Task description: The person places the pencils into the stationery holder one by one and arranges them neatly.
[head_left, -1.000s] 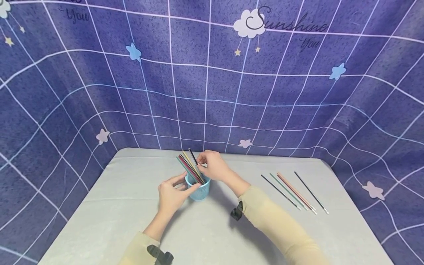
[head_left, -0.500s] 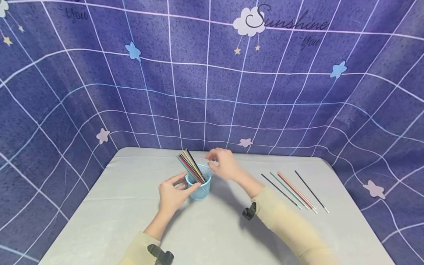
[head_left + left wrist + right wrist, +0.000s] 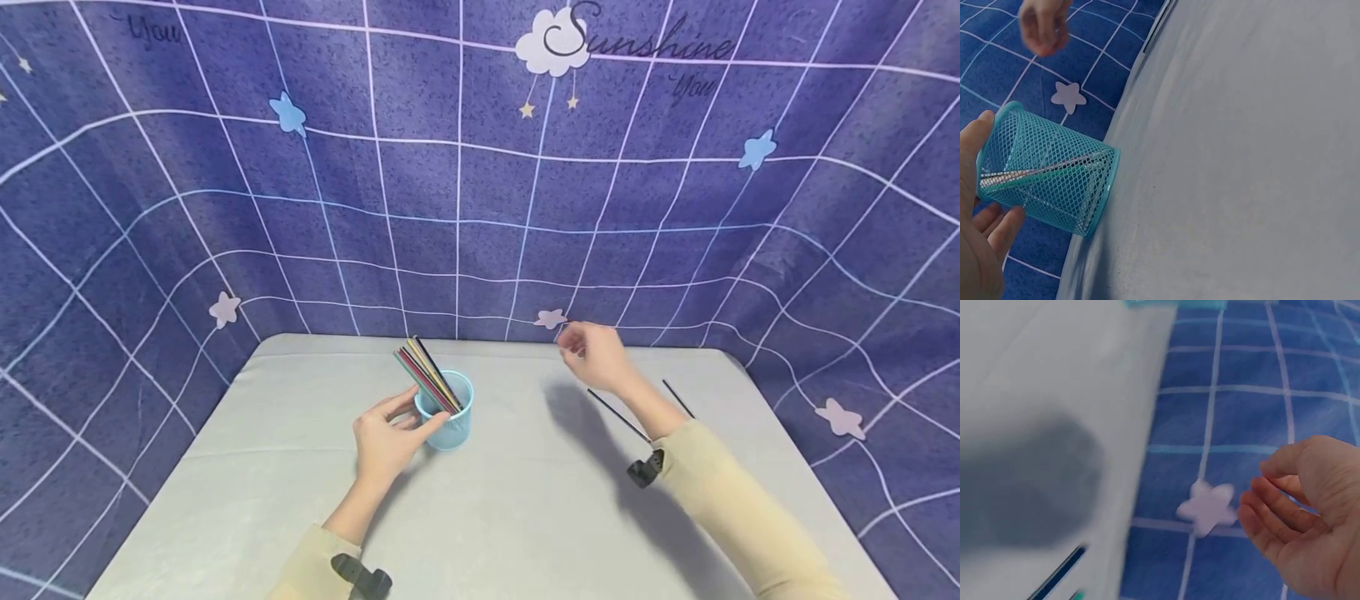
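Left of centre on the counter (image 3: 510, 500): the blue mesh cup (image 3: 452, 433) stands upright, its bundle of thin sticks (image 3: 428, 375) leaning toward the far left.
Left hand (image 3: 381, 437): curled round the cup's near-left side — thumb and fingers at its rim and wall.
Right hand (image 3: 597, 357): raised over the counter's far part, well apart from the cup; fingers loosely bent, nothing seen between them.
Inner dark stick (image 3: 619, 416): on the counter, below and to the near right of the right hand, its long axis running far left to near right.
Outer dark stick (image 3: 679, 399): farther right, roughly parallel, partly hidden by the sleeve (image 3: 735, 500).
Closer hand: the right — the left is across at the cup.
Green tip (image 3: 1079, 595): blurred, at the right wrist view's edge; possibly another stick.
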`<state>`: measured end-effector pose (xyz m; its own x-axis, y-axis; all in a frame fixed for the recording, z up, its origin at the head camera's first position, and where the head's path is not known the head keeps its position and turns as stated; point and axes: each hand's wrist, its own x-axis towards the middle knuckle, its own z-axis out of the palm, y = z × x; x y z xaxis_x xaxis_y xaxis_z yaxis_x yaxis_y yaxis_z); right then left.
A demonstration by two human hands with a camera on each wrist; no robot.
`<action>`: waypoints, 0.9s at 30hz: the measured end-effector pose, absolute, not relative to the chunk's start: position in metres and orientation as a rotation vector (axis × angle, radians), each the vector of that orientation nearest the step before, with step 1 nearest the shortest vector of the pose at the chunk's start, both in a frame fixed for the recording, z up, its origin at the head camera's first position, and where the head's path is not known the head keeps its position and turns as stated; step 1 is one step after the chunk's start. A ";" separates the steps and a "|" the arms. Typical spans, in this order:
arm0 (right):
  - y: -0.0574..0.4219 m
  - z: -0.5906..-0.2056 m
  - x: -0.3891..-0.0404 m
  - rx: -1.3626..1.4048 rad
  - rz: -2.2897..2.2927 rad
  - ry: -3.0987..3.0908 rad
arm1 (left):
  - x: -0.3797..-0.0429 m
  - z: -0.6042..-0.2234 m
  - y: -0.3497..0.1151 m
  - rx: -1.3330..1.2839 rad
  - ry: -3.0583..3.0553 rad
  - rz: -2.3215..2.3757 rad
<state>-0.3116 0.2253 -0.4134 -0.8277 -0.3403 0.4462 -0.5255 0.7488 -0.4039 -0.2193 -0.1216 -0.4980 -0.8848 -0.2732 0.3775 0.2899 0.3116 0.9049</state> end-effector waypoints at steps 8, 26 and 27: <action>0.281 -0.455 -0.297 0.595 0.610 -2.758 | -0.219 -0.498 -0.120 -0.038 -2.081 -1.616; 0.305 -0.485 -0.273 0.437 0.335 -2.995 | -0.218 -0.500 -0.120 -0.071 -2.089 -1.565; 0.304 -0.483 -0.274 0.440 0.347 -2.996 | -0.217 -0.499 -0.120 -0.072 -2.093 -1.563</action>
<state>-0.2736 0.3037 -0.4829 -0.9541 -0.2723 0.1247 -0.2936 0.9326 -0.2101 -0.2170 -0.1197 -0.4995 -0.8621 -0.2606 0.4346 0.3426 0.3322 0.8788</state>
